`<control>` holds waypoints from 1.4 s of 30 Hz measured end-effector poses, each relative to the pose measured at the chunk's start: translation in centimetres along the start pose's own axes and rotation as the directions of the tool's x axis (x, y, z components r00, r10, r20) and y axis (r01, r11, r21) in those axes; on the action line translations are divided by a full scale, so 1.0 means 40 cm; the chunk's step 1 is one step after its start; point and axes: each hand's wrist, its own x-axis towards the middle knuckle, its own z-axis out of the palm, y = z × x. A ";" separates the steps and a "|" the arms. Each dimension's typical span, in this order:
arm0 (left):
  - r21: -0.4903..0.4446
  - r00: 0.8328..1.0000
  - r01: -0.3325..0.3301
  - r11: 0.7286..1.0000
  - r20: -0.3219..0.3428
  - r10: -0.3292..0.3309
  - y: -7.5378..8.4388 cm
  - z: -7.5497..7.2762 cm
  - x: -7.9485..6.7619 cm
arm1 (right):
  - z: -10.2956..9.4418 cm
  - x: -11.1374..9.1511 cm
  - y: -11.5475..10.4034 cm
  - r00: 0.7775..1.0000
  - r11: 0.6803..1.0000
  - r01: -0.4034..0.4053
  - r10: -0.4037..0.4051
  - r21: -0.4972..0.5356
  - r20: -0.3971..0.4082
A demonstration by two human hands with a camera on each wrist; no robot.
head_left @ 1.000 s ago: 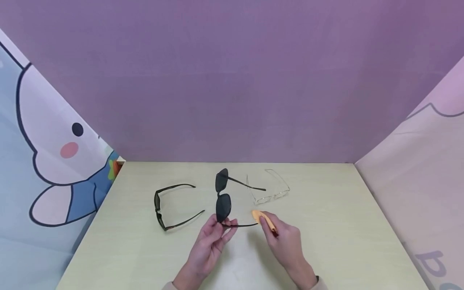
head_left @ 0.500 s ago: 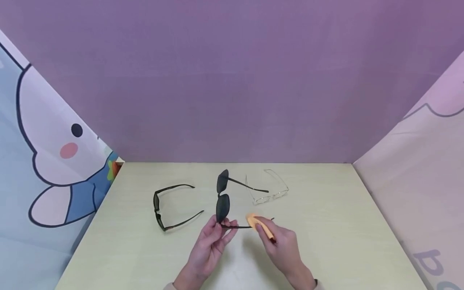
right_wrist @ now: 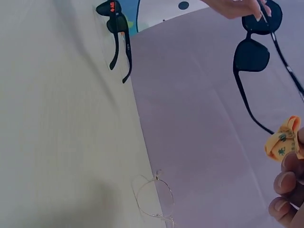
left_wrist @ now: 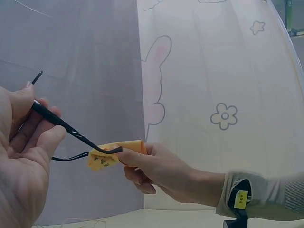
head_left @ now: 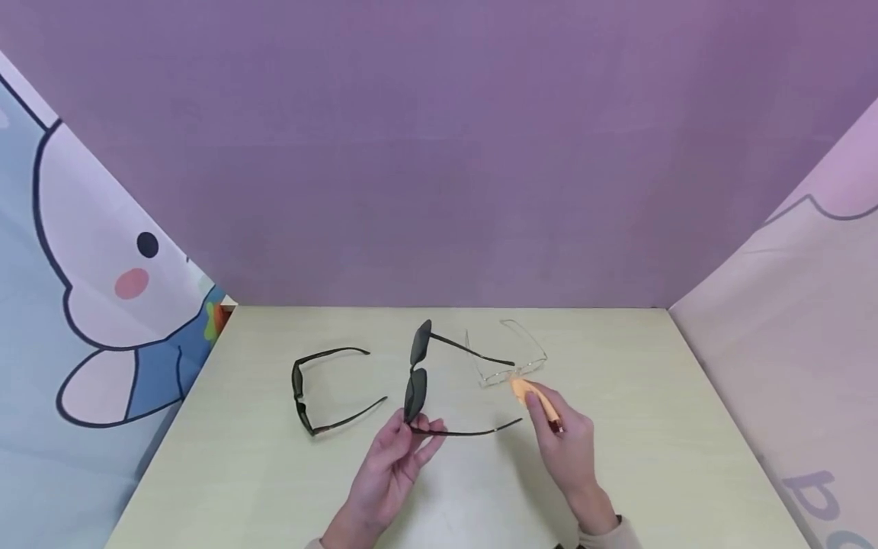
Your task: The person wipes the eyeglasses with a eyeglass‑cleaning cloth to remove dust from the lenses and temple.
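My left hand [head_left: 387, 476] pinches a pair of dark sunglasses [head_left: 415, 393] by the frame corner near one hinge, lenses upright, both temples unfolded and pointing right. In my right hand [head_left: 568, 446] is a yellow-orange cloth [head_left: 530, 398] with small dark printing, folded between thumb and fingers. The cloth [right_wrist: 280, 142] is close to the temple tips; whether it touches one I cannot tell. In the right wrist view the sunglasses [right_wrist: 251, 54] hang from the left hand's fingertips, and part of the right hand [right_wrist: 287, 190] shows at the edge.
A second pair of black sunglasses [head_left: 297, 381] lies unfolded on the pale table [head_left: 652, 427] to the left. Thin wire-framed glasses [head_left: 531, 369] lie behind the right hand. A purple backdrop [head_left: 439, 191] stands at the table's far edge, with printed cloth walls on both sides.
My right hand with the cloth moved left along the nearer temple, then away to the right and up past its tip. The held sunglasses turned slightly; the left hand kept its grip.
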 end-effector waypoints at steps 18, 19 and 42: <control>0.249 0.967 0.249 0.936 -0.111 -0.228 0.042 0.000 -0.015 | 0.009 0.072 -0.009 0.885 0.925 0.379 -0.350 -0.036 0.308; 0.250 0.962 0.269 0.930 -0.112 -0.248 0.044 0.000 -0.017 | 0.011 0.073 -0.005 0.864 0.909 0.413 -0.373 -0.053 0.339; 0.293 0.932 0.363 0.885 -0.097 -0.350 0.079 0.003 -0.032 | 0.029 0.044 0.008 0.772 0.885 0.459 -0.354 -0.077 0.528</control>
